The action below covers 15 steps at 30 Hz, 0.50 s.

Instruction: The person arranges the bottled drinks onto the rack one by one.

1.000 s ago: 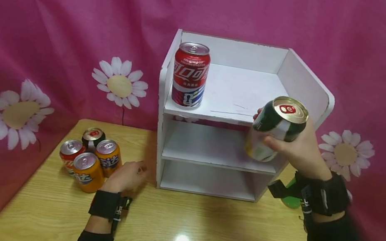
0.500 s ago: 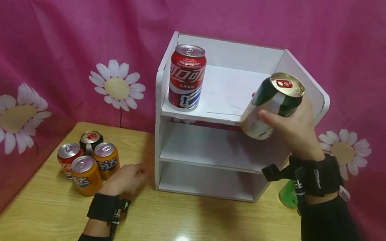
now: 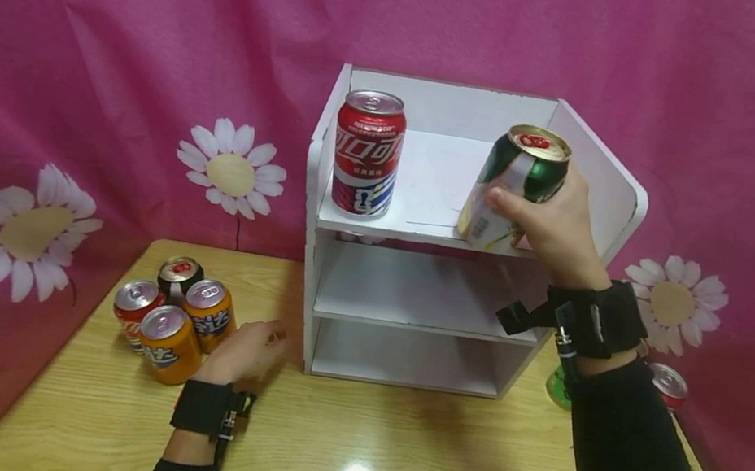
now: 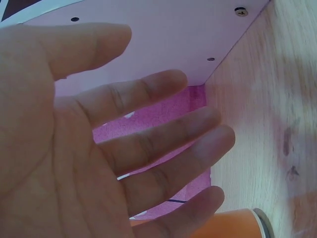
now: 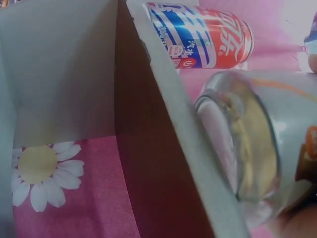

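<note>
In the head view, the right hand (image 3: 560, 223) has its grip around a green-and-white can (image 3: 516, 173), thumb across the near side. The can leans, its gold lid and red tab uppermost, at the front edge of the top level of a white shelf unit (image 3: 378, 279). A red cola can (image 3: 366, 155) stands upright at that level's left end. The left hand (image 3: 248, 351) is beside the shelf unit, near two orange cans (image 3: 170, 347) on the counter (image 3: 315, 440).

The left wrist view adds what the head view hides: that hand's palm, its grip slack with fingers extended and spread, and screw heads (image 4: 240, 12) in the side panel.

The right wrist view shows the held can's underside: a rounded, shiny base with a recessed end, pale silvery wall, an orange curved line and a dark brown-and-orange print. The base is right by the shelf edge; whether they touch, I cannot tell.
</note>
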{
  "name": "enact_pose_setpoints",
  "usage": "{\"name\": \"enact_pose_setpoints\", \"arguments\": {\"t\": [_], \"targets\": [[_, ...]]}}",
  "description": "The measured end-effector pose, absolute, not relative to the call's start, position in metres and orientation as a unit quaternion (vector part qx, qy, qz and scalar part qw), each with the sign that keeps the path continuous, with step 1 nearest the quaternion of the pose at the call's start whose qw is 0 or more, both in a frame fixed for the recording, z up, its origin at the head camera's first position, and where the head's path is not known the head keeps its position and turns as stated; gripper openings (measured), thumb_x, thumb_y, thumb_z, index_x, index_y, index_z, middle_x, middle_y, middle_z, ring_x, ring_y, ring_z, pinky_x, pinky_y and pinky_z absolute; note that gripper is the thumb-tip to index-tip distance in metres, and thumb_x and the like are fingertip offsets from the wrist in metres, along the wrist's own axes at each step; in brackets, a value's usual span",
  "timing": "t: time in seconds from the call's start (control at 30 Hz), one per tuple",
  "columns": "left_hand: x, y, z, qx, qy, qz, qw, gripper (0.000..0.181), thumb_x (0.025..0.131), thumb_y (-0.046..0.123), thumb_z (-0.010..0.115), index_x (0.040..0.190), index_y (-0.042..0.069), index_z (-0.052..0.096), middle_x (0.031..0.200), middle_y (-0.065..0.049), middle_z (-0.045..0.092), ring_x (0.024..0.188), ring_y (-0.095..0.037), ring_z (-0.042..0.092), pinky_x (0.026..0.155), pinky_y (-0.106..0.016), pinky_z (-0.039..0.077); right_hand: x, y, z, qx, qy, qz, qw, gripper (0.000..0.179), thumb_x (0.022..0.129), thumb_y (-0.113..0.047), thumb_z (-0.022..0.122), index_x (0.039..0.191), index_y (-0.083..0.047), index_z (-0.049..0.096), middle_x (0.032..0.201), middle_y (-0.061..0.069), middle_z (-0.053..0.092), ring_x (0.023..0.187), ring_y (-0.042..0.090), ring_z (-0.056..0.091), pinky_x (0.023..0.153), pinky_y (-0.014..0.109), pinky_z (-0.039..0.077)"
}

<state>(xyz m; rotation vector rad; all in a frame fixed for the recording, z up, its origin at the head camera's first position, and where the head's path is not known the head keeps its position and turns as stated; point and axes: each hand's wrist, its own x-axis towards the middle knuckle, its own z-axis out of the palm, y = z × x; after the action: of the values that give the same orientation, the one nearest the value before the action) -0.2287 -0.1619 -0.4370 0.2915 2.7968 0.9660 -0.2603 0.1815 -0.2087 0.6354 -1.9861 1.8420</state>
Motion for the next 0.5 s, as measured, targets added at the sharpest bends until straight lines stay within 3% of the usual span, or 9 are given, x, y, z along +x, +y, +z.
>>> {"name": "enact_pose_setpoints", "arguments": {"t": [0.13, 0.33, 0.5], "targets": [[-0.2284, -0.1614, -0.4365, 0.093, 0.937, 0.324, 0.088, 0.034, 0.097, 0.022, 0.05, 0.121, 0.0, 0.059, 0.104, -0.011, 0.064, 0.087, -0.02, 0.059, 0.083, -0.043, 0.048, -0.2642, 0.1792, -0.2081, 0.209, -0.715, 0.642, 0.182, 0.056, 0.072, -0.004, 0.078, 0.122, -0.005, 0.053, 0.102, 0.009, 0.06, 0.089, 0.018, 0.057, 0.077, 0.025, 0.048], [-0.2276, -0.1611, -0.4355, 0.1, 0.936, 0.328, 0.082, 0.035, 0.097, 0.023, 0.05, 0.122, -0.002, 0.058, 0.113, -0.015, 0.063, 0.099, -0.024, 0.059, 0.089, -0.046, 0.046, -0.2687, 0.1763, -0.2108, 0.211, -0.711, 0.639, 0.204, 0.054, 0.072, -0.003, 0.076, 0.121, -0.006, 0.054, 0.098, 0.006, 0.06, 0.087, 0.016, 0.057, 0.077, 0.025, 0.046], [-0.2272, -0.161, -0.4348, 0.093, 0.934, 0.333, 0.093, 0.037, 0.097, 0.024, 0.05, 0.124, -0.001, 0.057, 0.112, -0.014, 0.063, 0.09, -0.02, 0.059, 0.086, -0.044, 0.047, -0.2708, 0.1727, -0.2154, 0.225, -0.699, 0.648, 0.204, 0.058, 0.073, -0.006, 0.073, 0.126, -0.007, 0.049, 0.101, 0.006, 0.058, 0.09, 0.016, 0.055, 0.08, 0.026, 0.045]]}}
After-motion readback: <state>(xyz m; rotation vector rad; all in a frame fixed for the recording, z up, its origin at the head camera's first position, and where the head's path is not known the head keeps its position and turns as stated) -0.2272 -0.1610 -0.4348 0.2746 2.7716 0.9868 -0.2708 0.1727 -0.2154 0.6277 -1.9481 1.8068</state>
